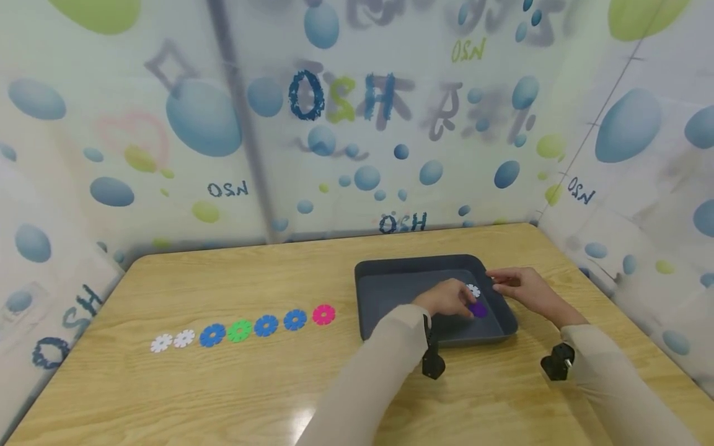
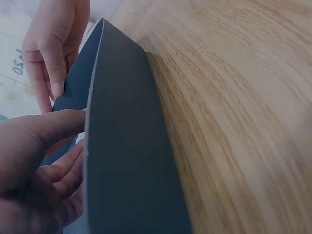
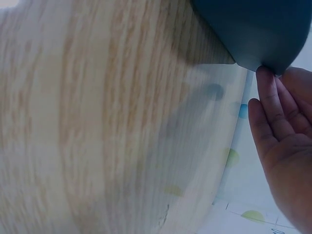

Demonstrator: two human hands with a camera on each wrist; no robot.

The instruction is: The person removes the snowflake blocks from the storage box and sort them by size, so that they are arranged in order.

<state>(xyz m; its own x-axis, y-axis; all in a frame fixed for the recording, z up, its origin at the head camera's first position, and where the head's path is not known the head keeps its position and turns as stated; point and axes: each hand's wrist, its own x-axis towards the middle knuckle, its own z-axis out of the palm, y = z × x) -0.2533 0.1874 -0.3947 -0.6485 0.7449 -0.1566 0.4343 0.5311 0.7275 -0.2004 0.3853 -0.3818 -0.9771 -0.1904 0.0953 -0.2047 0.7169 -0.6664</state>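
Note:
In the head view, my left hand (image 1: 448, 297) reaches into the dark grey tray (image 1: 385, 297), fingers bent. Its thumb and fingertips pinch a white notched plastic disc (image 1: 473, 290), a sliver of which shows in the left wrist view. Just below those fingertips a purple disc (image 1: 478, 310) lies on the tray floor, partly covered by the hand. My right hand (image 1: 523, 286) holds the tray's right rim near the back corner. From the right wrist view, its fingertips touch the tray's outer wall (image 3: 263, 39); the thumb is partly hidden.
Left of the tray, a row of notched discs runs across the wooden table (image 1: 223, 396): white discs (image 1: 162, 343), blue discs (image 1: 212, 335), a green disc (image 1: 240, 331) and a pink disc (image 1: 324, 314). A patterned curtain (image 1: 357, 155) hangs behind the table.

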